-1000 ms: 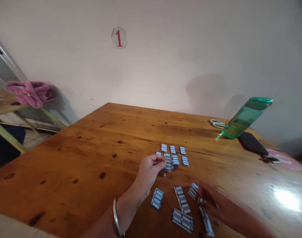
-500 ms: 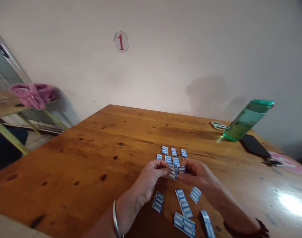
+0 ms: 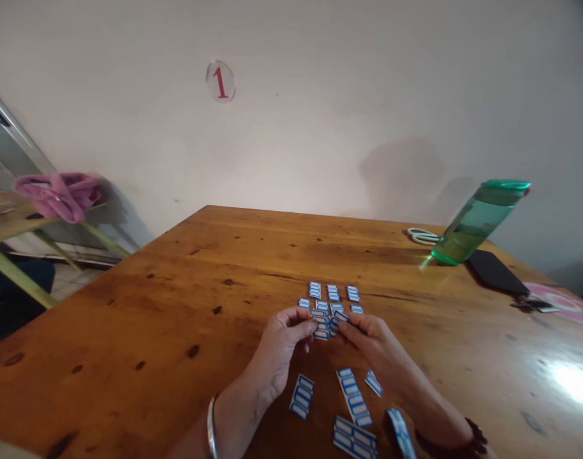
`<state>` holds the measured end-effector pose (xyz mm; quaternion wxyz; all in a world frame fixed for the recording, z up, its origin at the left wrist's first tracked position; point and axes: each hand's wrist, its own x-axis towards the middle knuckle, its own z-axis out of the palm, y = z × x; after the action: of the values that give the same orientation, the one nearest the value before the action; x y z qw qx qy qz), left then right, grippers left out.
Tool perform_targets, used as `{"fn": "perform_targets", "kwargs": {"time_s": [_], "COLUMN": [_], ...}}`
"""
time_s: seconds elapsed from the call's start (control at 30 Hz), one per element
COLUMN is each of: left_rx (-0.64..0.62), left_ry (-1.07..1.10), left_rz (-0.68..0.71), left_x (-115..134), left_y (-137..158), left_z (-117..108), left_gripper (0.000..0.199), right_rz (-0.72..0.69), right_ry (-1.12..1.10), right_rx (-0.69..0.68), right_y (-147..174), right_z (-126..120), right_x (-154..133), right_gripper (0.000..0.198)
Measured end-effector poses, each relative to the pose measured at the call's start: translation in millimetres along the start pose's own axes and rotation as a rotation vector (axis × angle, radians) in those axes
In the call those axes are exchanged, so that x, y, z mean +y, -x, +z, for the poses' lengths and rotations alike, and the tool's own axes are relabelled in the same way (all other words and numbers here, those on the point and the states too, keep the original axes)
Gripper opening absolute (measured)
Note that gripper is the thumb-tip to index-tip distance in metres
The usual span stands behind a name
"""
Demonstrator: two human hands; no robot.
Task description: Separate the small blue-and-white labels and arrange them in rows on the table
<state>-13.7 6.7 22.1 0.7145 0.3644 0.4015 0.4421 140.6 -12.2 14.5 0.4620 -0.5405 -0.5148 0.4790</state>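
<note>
My left hand (image 3: pixel 286 338) pinches a small piece of a blue-and-white label sheet (image 3: pixel 321 325) between thumb and fingers. In my right hand (image 3: pixel 374 341) is another small label piece (image 3: pixel 338 320), tilted and close beside the first; whether the two still join is hard to tell. Behind my hands, several small label pieces (image 3: pixel 333 292) lie in rough rows, some partly hidden by what I hold. Nearer to me are a label strip (image 3: pixel 302 396), a longer strip (image 3: pixel 354 398), a wider sheet (image 3: pixel 354 438), a curled strip (image 3: pixel 401 433) and a small piece (image 3: pixel 373 383) partly behind my right wrist.
The wooden table (image 3: pixel 129 306) meets a wall. At its right side are a green bottle (image 3: pixel 480 223), a black phone-like slab (image 3: pixel 497 273), a white cable (image 3: pixel 422 236), keys (image 3: pixel 535 305) and a pink disc (image 3: pixel 566 303). A pink cloth (image 3: pixel 59 194) lies on another table.
The label piece in my right hand has turned and now slants upward beside the left one. Both hands sit slightly further left in the view, which has shifted a little.
</note>
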Motion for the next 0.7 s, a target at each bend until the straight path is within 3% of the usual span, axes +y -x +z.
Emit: {"fn": "perform_targets", "kwargs": {"time_s": [0.23, 0.53, 0.7], "left_rx": [0.022, -0.069, -0.044], "left_ry": [-0.130, 0.100, 0.069], "left_rz": [0.058, -0.131, -0.093], "left_x": [-4.0, -3.6, -3.5], "left_y": [0.4, -1.6, -1.2], "left_z": [3.8, -0.3, 0.6], "left_gripper": [0.016, 0.027, 0.025], "right_rz": [-0.064, -0.014, 0.022], "right_ry": [-0.019, -0.122, -0.181], "right_rx": [-0.022, -0.008, -0.009], "right_y": [2.8, 12.4, 15.0], "right_z": [5.9, 9.4, 8.9], "right_x": [-1.9, -18.5, -19.1], "right_gripper": [0.017, 0.021, 0.022]}}
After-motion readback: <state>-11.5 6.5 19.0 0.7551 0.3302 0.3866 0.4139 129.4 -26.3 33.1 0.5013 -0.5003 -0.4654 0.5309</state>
